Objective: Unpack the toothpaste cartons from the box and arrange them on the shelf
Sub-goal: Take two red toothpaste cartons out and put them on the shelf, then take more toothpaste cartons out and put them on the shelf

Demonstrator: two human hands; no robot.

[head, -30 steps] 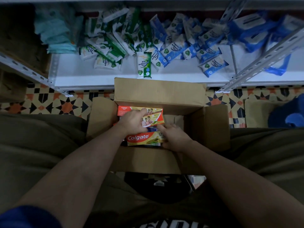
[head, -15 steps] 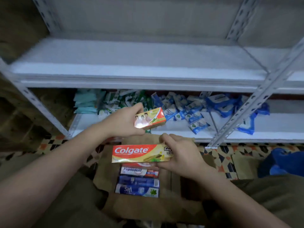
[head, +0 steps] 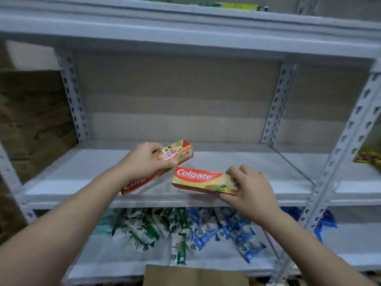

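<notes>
My left hand (head: 142, 164) grips a red and gold Colgate carton (head: 177, 151) by its middle, tilted with the far end raised over the white middle shelf (head: 82, 172). My right hand (head: 251, 188) holds a second Colgate carton (head: 198, 179) by its right end, nearly level and just above the shelf's front edge. The two cartons are close together but apart. Only the top flap of the cardboard box (head: 193, 275) shows at the bottom edge; its contents are hidden.
The lower shelf holds several green (head: 144, 230) and blue (head: 226, 230) wipe packets. Perforated grey uprights (head: 350, 141) stand at the right and back. Brown cartons (head: 35, 120) fill the space to the left. Yellow packets (head: 369, 155) lie on the shelf at far right.
Both hands have lifted their cartons out of the box and up to the middle shelf. The view has tilted up, so the box has dropped to the bottom edge.
</notes>
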